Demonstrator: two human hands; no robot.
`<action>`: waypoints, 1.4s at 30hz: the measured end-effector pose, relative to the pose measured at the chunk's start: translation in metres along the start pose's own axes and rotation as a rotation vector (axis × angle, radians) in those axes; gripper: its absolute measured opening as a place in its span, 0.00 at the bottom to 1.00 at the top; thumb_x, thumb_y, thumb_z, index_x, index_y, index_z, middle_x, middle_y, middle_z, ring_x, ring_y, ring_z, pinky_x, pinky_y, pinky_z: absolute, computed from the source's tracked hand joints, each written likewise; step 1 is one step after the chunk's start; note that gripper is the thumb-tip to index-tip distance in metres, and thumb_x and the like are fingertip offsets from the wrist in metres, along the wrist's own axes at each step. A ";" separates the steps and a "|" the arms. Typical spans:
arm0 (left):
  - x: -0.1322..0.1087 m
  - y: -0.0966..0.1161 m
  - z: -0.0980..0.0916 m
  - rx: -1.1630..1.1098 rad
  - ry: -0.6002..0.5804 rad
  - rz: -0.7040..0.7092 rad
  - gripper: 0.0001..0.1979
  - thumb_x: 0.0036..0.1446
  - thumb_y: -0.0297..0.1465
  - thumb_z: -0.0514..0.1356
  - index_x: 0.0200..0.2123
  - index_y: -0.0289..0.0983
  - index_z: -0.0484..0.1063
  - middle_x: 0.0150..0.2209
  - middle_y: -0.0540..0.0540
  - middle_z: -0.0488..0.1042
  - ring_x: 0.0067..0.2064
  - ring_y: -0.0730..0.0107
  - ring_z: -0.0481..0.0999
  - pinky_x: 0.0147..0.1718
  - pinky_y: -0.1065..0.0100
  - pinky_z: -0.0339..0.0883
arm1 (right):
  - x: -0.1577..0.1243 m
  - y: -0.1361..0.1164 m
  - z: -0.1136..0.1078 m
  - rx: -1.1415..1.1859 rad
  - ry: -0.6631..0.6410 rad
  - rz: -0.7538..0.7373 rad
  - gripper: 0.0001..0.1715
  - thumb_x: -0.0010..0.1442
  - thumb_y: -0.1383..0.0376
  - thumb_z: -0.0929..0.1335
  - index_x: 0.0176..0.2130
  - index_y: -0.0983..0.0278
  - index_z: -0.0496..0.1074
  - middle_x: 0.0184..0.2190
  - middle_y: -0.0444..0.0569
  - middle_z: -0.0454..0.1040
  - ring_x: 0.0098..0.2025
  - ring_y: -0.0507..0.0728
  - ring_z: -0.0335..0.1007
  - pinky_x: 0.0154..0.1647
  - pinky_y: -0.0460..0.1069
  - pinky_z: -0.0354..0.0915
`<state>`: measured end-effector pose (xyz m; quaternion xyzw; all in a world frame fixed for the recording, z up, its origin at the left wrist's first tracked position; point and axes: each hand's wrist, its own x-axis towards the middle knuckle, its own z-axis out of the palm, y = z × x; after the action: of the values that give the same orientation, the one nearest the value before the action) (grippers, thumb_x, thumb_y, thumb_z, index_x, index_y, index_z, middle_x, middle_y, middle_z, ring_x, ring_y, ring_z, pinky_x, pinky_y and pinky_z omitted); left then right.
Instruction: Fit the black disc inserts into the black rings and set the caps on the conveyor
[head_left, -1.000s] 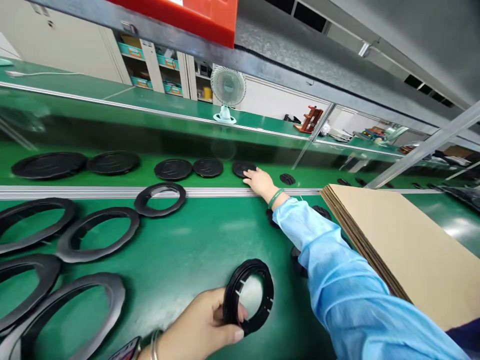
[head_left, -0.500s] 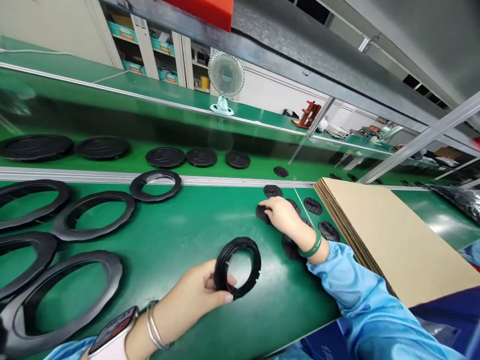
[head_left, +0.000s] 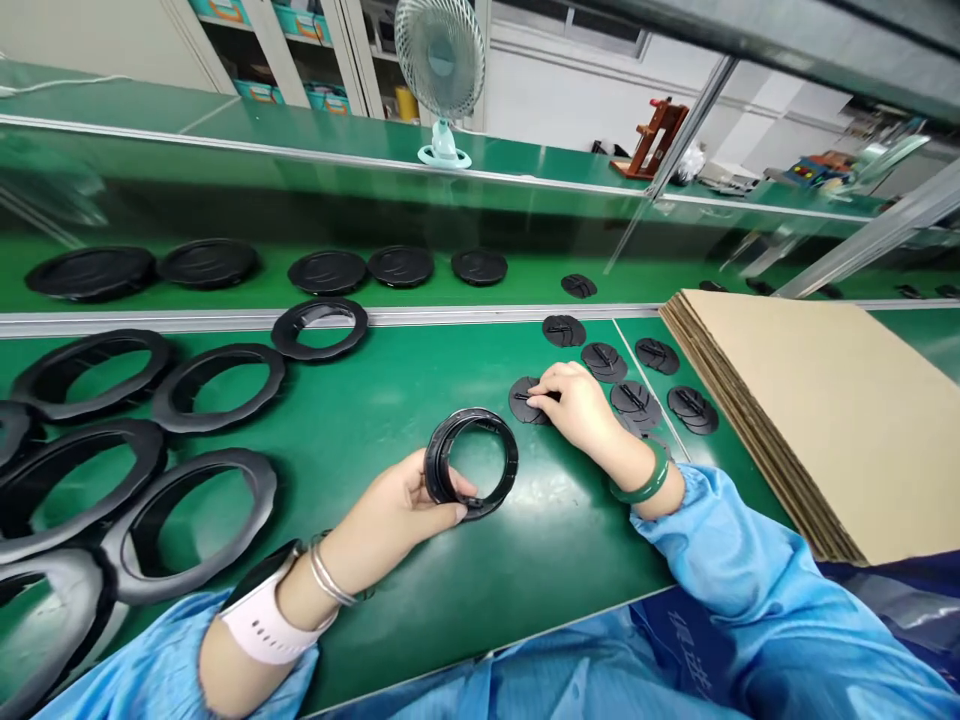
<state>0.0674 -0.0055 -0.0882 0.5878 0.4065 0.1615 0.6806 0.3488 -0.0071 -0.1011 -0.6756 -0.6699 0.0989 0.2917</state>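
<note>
The left hand (head_left: 394, 505) was found well left of the stack of corrugated cardboard sheets (head_left: 795, 420), its fingers (head_left: 457, 511) clenched around the rim of a black moulded ring (head_left: 439, 465). The ring was held tilted above the green work surface (head_left: 555, 600), apparently so that its inner face could be examined. The right hand (head_left: 571, 407) lay nearer the stack, its fingers extended over a slotted black disc (head_left: 525, 402); whether they were grasping that disc could not be determined. Further slotted discs (head_left: 634, 405) lay flat and separately just left of the stack, likely spaced so that each could be reached without disturbing the others (no overlaps were noted among them). Larger black rings (head_left: 217, 355) lay flat in loose rows at the far side from the stack, probably kept apart from the small discs by type.
</note>
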 end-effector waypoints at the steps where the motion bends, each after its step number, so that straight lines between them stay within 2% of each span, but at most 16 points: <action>1: -0.001 0.000 0.000 0.009 -0.005 -0.006 0.15 0.45 0.34 0.69 0.36 0.36 0.73 0.38 0.43 0.80 0.40 0.61 0.80 0.43 0.60 0.76 | 0.000 -0.002 -0.002 0.035 0.047 -0.028 0.04 0.57 0.71 0.76 0.33 0.62 0.80 0.33 0.48 0.76 0.40 0.59 0.69 0.47 0.56 0.66; 4: -0.002 -0.002 0.001 0.064 0.015 -0.004 0.12 0.45 0.34 0.68 0.33 0.36 0.73 0.38 0.43 0.80 0.40 0.59 0.80 0.42 0.59 0.75 | -0.007 -0.018 -0.012 0.192 0.220 -0.156 0.03 0.60 0.70 0.74 0.35 0.62 0.80 0.32 0.47 0.75 0.38 0.57 0.70 0.42 0.54 0.67; 6: -0.002 -0.005 0.004 0.105 0.053 0.010 0.11 0.45 0.34 0.68 0.31 0.37 0.72 0.38 0.43 0.80 0.40 0.59 0.80 0.42 0.60 0.75 | -0.017 -0.034 -0.016 0.271 0.267 -0.263 0.03 0.62 0.68 0.73 0.38 0.62 0.79 0.31 0.46 0.74 0.36 0.56 0.69 0.39 0.53 0.66; 8: -0.002 -0.008 0.007 0.101 0.099 0.000 0.14 0.45 0.35 0.69 0.34 0.37 0.71 0.38 0.44 0.80 0.40 0.59 0.80 0.42 0.60 0.76 | -0.029 -0.050 -0.016 0.309 0.231 -0.357 0.03 0.63 0.67 0.72 0.40 0.62 0.78 0.30 0.46 0.73 0.35 0.55 0.68 0.37 0.52 0.66; 13: -0.002 -0.014 0.012 0.063 0.208 -0.068 0.32 0.41 0.36 0.72 0.49 0.38 0.65 0.41 0.46 0.80 0.39 0.59 0.82 0.38 0.60 0.78 | -0.047 -0.069 0.006 0.239 0.110 -0.515 0.07 0.69 0.67 0.67 0.41 0.65 0.76 0.28 0.47 0.70 0.32 0.54 0.64 0.33 0.50 0.63; 16: -0.003 -0.015 0.012 0.039 0.221 -0.085 0.34 0.41 0.36 0.74 0.50 0.39 0.64 0.41 0.47 0.80 0.40 0.58 0.82 0.39 0.59 0.79 | -0.048 -0.068 0.016 0.105 0.110 -0.573 0.10 0.70 0.67 0.64 0.40 0.66 0.75 0.28 0.47 0.68 0.31 0.53 0.62 0.32 0.49 0.62; 20: -0.004 -0.013 0.013 0.027 0.225 -0.085 0.34 0.41 0.37 0.74 0.50 0.38 0.65 0.40 0.47 0.81 0.39 0.57 0.83 0.39 0.59 0.79 | -0.048 -0.067 0.019 -0.037 0.122 -0.646 0.10 0.67 0.72 0.64 0.41 0.68 0.76 0.28 0.47 0.67 0.31 0.54 0.61 0.31 0.49 0.61; 27: -0.003 -0.012 0.015 0.017 0.237 -0.076 0.35 0.41 0.36 0.74 0.51 0.39 0.64 0.38 0.48 0.81 0.38 0.58 0.83 0.37 0.60 0.79 | -0.050 -0.066 0.022 -0.096 0.092 -0.677 0.13 0.69 0.71 0.61 0.42 0.65 0.74 0.28 0.47 0.66 0.31 0.55 0.60 0.30 0.50 0.60; 34: -0.002 -0.010 0.014 0.000 0.219 -0.050 0.35 0.40 0.35 0.74 0.52 0.39 0.64 0.41 0.48 0.81 0.40 0.58 0.83 0.39 0.59 0.79 | -0.047 -0.064 0.021 -0.109 0.154 -0.756 0.11 0.68 0.73 0.62 0.42 0.67 0.74 0.27 0.47 0.65 0.30 0.55 0.57 0.28 0.50 0.57; 38: -0.003 -0.010 0.013 -0.003 0.204 -0.056 0.33 0.41 0.35 0.74 0.49 0.39 0.64 0.39 0.49 0.80 0.39 0.60 0.82 0.39 0.61 0.79 | -0.046 -0.067 0.021 -0.063 0.078 -0.666 0.12 0.69 0.70 0.62 0.37 0.67 0.74 0.28 0.47 0.64 0.31 0.55 0.58 0.31 0.49 0.59; 42: -0.004 -0.009 0.013 0.012 0.202 -0.075 0.30 0.41 0.35 0.73 0.46 0.39 0.64 0.38 0.49 0.80 0.38 0.62 0.82 0.37 0.63 0.79 | -0.046 -0.069 0.019 -0.020 0.013 -0.573 0.12 0.69 0.68 0.63 0.38 0.68 0.75 0.29 0.48 0.65 0.31 0.56 0.58 0.33 0.49 0.61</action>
<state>0.0728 -0.0192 -0.0954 0.5570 0.4956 0.1917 0.6383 0.2763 -0.0513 -0.0920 -0.4621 -0.8325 0.0015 0.3055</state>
